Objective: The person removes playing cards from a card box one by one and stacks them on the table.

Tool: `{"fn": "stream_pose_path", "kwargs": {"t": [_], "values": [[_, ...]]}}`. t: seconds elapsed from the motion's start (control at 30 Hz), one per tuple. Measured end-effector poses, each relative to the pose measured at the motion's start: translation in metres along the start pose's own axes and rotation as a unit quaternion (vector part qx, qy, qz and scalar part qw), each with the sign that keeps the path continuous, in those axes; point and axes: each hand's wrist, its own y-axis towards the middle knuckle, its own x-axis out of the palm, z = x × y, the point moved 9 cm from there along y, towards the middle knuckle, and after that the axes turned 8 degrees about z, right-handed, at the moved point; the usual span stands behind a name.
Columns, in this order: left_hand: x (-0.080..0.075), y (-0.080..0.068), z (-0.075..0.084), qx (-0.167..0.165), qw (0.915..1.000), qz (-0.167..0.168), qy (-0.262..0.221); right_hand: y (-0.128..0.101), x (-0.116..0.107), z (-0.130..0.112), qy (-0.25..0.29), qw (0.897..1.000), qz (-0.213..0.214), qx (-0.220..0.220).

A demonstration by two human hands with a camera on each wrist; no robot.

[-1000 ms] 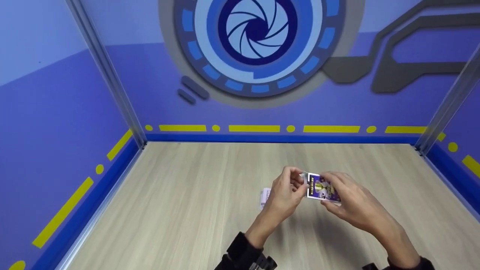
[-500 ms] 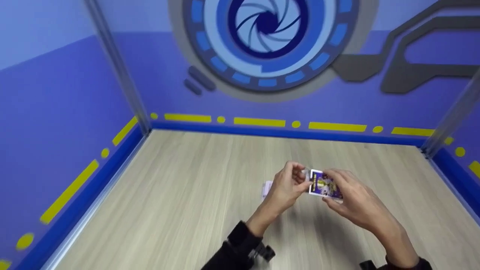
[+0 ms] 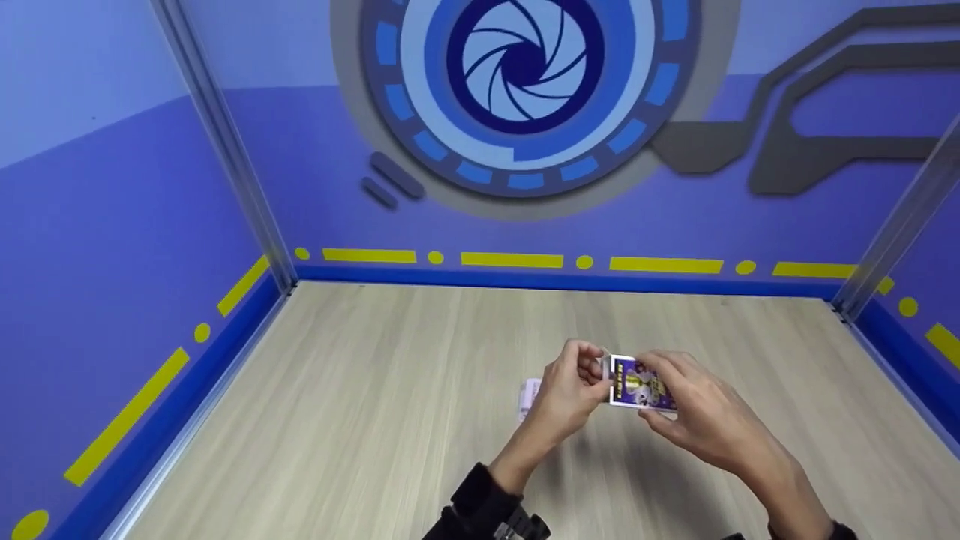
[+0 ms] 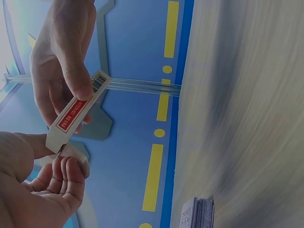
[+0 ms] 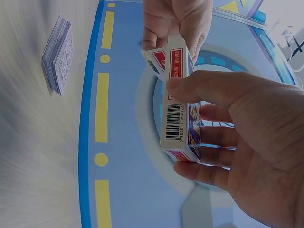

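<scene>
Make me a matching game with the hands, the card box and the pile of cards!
Things:
1. card box
2. pile of cards
3. left hand
4. right hand

Where or how:
A. lies on the wooden table
B. pinches the box's end flap
C. held up between both hands
D. grips the box's long sides

Pairs: 1-C, 2-A, 3-B, 4-D

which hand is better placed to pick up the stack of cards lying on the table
Probably the left hand. The card stack lies right beside it, and it only pinches the box flap. The right hand grips the whole card box and sits farther away.
</scene>
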Motion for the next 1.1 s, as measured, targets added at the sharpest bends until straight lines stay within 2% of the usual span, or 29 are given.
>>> {"fn": "stream_pose_path", "kwargs": {"t": [0.3, 0.53, 0.83, 1.0, 1.1], "values": [[-0.004, -0.001, -0.005, -0.027, 0.9982, -0.022, -0.048, 0.001, 0.0, -0.005, 0.007, 0.999, 0.02, -0.027], [-0.006, -0.002, 0.0, -0.021, 0.9979, -0.038, -0.049, -0.002, -0.001, 0.001, 0.007, 1.0, 0.009, -0.002], [-0.014, 0.001, 0.019, 0.055, 0.9977, -0.031, 0.024, -0.006, -0.005, 0.012, 0.01, 0.999, -0.009, 0.039], [-0.021, 0.002, 0.024, 0.085, 0.9929, -0.033, 0.076, -0.005, -0.006, 0.014, 0.013, 0.999, -0.008, 0.042], [-0.022, 0.002, 0.028, 0.112, 0.9866, -0.046, 0.109, -0.006, -0.007, 0.014, 0.014, 0.999, -0.005, 0.039]]}}
